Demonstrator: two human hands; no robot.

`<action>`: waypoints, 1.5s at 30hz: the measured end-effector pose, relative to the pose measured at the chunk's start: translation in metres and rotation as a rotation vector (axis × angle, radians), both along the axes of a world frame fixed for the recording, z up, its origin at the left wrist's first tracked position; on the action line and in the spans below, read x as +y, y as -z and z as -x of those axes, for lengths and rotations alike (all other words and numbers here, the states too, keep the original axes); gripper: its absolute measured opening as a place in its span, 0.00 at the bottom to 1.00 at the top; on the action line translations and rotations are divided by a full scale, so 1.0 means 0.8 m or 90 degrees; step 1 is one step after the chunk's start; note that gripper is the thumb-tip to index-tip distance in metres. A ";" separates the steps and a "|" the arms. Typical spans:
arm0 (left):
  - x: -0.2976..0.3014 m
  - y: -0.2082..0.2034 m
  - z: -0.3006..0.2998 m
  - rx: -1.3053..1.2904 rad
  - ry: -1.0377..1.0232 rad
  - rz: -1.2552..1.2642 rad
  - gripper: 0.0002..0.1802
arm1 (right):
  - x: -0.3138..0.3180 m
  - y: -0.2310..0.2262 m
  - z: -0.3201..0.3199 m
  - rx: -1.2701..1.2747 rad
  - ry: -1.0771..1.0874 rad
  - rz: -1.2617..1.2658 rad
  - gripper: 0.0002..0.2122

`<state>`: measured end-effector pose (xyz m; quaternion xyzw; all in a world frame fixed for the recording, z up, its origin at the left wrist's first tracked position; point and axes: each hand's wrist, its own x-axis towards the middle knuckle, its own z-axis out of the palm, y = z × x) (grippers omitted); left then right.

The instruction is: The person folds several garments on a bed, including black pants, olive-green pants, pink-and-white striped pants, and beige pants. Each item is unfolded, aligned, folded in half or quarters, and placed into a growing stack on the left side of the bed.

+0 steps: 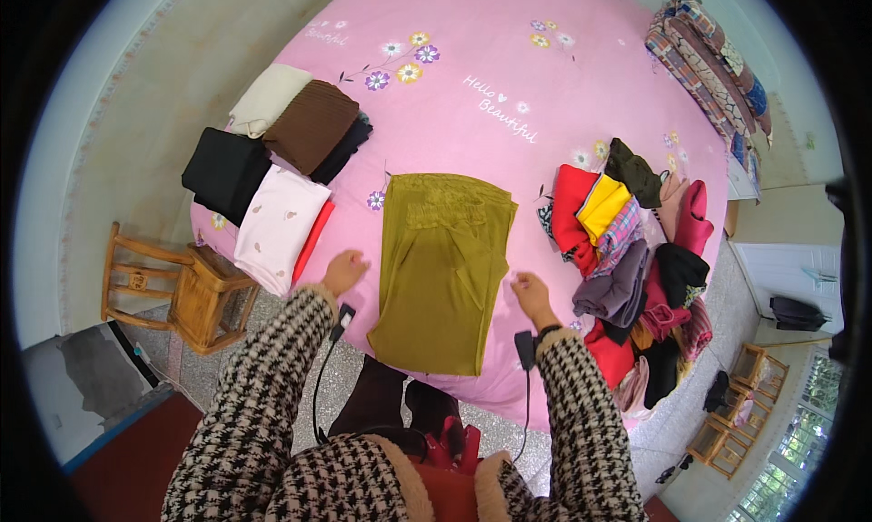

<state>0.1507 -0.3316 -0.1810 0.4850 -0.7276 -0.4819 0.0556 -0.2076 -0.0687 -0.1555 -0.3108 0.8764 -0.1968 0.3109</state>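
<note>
An olive-green garment (442,277) lies flat on the bed in front of me, folded into a long panel with a textured band across its far end. My left hand (345,272) hovers just off its left edge, fingers loosely bent and apart, holding nothing. Beside the right edge is my right hand (531,297), its fingers loosely curled with a small gap between thumb and forefinger. Neither hand appears to touch the cloth.
Folded clothes, including a brown knit (312,123), a black piece (224,174) and a pale pink one (280,224), form stacks at left. Rumpled clothes (627,290) heap at right. A wooden chair (195,295) stands left of the pink bed (436,132); folded quilts (708,68) lie far right.
</note>
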 end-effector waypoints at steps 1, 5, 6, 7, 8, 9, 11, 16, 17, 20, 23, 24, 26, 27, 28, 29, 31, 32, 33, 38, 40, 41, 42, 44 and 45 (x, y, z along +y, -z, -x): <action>-0.026 0.001 0.022 -0.001 0.012 0.026 0.18 | -0.030 -0.004 0.013 0.052 -0.035 0.030 0.18; -0.098 0.004 0.106 0.007 0.029 0.003 0.20 | -0.145 -0.015 0.039 0.091 -0.047 0.035 0.34; -0.107 0.003 0.124 0.027 0.015 -0.025 0.21 | -0.167 -0.020 0.042 0.084 -0.071 0.021 0.36; -0.115 0.004 0.139 0.047 -0.001 -0.052 0.21 | -0.189 -0.024 0.044 0.083 -0.089 -0.006 0.39; -0.124 0.006 0.152 0.039 0.014 -0.099 0.22 | -0.207 -0.027 0.043 0.101 -0.117 -0.034 0.40; -0.128 0.008 0.163 0.033 0.026 -0.142 0.23 | -0.221 -0.029 0.042 0.125 -0.147 -0.057 0.41; -0.132 0.014 0.182 0.059 -0.003 -0.190 0.24 | -0.246 -0.032 0.037 0.166 -0.203 -0.097 0.42; -0.129 0.023 0.196 0.092 -0.060 -0.247 0.22 | -0.274 -0.028 0.032 0.157 -0.299 -0.186 0.36; -0.128 0.021 0.194 0.134 -0.037 -0.293 0.19 | -0.273 -0.027 0.030 0.142 -0.297 -0.189 0.33; -0.128 0.004 0.184 0.097 0.109 -0.253 0.15 | -0.259 -0.028 0.023 0.129 -0.287 -0.122 0.25; -0.119 -0.024 0.168 0.173 0.110 -0.215 0.12 | -0.232 -0.040 0.008 0.146 -0.292 0.005 0.20; -0.114 -0.035 0.160 0.189 0.145 -0.134 0.12 | -0.215 -0.050 0.000 0.181 -0.306 0.074 0.19; -0.096 -0.059 0.134 0.211 0.209 0.020 0.11 | -0.179 -0.069 -0.019 0.263 -0.356 0.170 0.19; -0.082 -0.068 0.120 0.228 0.232 0.061 0.13 | -0.157 -0.077 -0.029 0.278 -0.380 0.180 0.19; -0.068 -0.077 0.105 0.214 0.280 0.079 0.13 | -0.136 -0.084 -0.040 0.291 -0.404 0.190 0.20; -0.057 -0.085 0.090 0.200 0.329 0.098 0.14 | -0.115 -0.089 -0.050 0.295 -0.426 0.174 0.18; -0.026 -0.093 0.061 0.171 0.382 0.112 0.14 | -0.076 -0.090 -0.069 0.305 -0.472 0.141 0.16; -0.007 -0.094 0.049 0.156 0.387 0.105 0.15 | -0.060 -0.087 -0.076 0.308 -0.480 0.137 0.15; 0.011 -0.092 0.039 0.135 0.392 0.096 0.15 | -0.047 -0.083 -0.084 0.312 -0.492 0.134 0.15; 0.072 -0.070 0.011 0.092 0.380 0.136 0.13 | -0.006 -0.058 -0.108 0.265 -0.479 0.110 0.13; 0.081 -0.062 0.009 0.077 0.363 0.163 0.13 | 0.003 -0.052 -0.113 0.236 -0.444 0.116 0.15; 0.083 -0.060 0.008 0.076 0.358 0.162 0.13 | 0.006 -0.050 -0.116 0.236 -0.437 0.112 0.15; 0.084 -0.059 0.007 0.074 0.353 0.161 0.13 | 0.009 -0.049 -0.119 0.235 -0.429 0.109 0.15; 0.082 -0.060 0.006 0.067 0.374 0.156 0.12 | 0.012 -0.048 -0.124 0.229 -0.429 0.104 0.16; 0.081 -0.062 0.005 0.060 0.399 0.151 0.12 | 0.013 -0.049 -0.125 0.216 -0.429 0.101 0.16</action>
